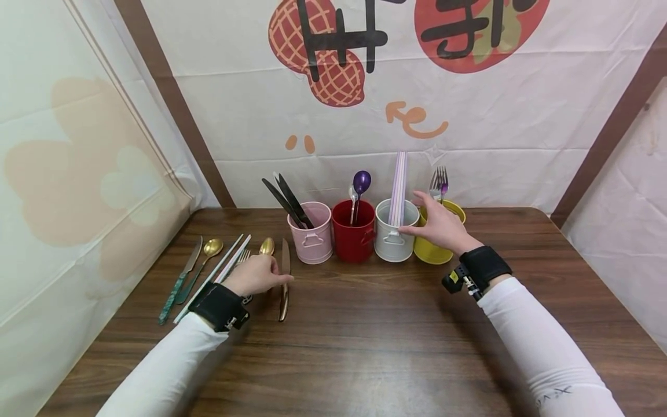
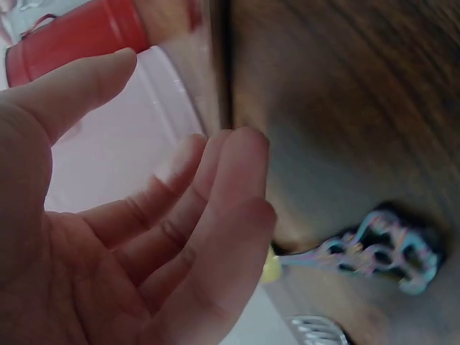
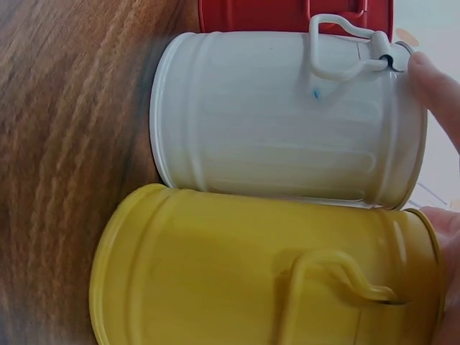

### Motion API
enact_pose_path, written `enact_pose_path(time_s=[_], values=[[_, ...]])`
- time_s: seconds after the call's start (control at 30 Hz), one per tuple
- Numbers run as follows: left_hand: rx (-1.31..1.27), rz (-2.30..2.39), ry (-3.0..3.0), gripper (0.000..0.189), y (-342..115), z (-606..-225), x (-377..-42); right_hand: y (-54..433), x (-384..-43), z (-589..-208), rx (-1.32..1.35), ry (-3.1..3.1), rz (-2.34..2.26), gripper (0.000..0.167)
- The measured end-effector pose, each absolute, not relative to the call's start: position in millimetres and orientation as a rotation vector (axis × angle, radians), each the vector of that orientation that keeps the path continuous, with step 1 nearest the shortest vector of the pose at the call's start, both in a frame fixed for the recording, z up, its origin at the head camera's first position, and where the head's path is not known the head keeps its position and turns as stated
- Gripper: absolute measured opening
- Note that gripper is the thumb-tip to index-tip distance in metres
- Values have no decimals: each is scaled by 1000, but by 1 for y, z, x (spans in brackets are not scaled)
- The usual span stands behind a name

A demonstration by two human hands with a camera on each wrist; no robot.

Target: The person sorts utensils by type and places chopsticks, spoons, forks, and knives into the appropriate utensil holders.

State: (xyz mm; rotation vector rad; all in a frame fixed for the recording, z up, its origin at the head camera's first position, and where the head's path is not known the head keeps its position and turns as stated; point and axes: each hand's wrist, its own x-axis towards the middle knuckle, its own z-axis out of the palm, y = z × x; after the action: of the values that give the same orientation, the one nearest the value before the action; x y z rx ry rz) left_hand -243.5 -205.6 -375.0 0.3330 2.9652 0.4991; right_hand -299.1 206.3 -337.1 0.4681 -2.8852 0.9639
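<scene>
My left hand (image 1: 256,275) hovers over the cutlery on the left, thumb and fingers apart with nothing between them. Beside its fingertips lies a knife (image 1: 285,260); a gold spoon (image 1: 267,246) and a fork (image 1: 244,256) are partly hidden under it. An ornate openwork handle (image 2: 359,251) shows in the left wrist view. My right hand (image 1: 440,226) spreads at the rims of the white bucket (image 1: 394,248) and yellow bucket (image 1: 432,253). Its thumb is at the white rim, close to the striped chopsticks (image 1: 398,188). Forks (image 1: 439,179) stand in the yellow bucket.
A pink bucket (image 1: 314,246) holds dark-handled knives (image 1: 292,202). The red bucket (image 1: 353,246) holds a purple spoon (image 1: 362,182) and another spoon. Further left lie a green-handled knife (image 1: 179,284), another spoon (image 1: 212,249) and chopsticks (image 1: 229,260). A cloth wall stands behind the table.
</scene>
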Motion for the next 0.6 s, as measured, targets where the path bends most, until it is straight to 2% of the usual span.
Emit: enact_pose_path(time_s=[0.3,0.6], values=[[289,551,2836,41,-207,-384,-253,205,-300,-334,507,-2908,928,105],[46,758,2695,31,-204,-385,-261,207,-301,-307,548,-2978,905,102]])
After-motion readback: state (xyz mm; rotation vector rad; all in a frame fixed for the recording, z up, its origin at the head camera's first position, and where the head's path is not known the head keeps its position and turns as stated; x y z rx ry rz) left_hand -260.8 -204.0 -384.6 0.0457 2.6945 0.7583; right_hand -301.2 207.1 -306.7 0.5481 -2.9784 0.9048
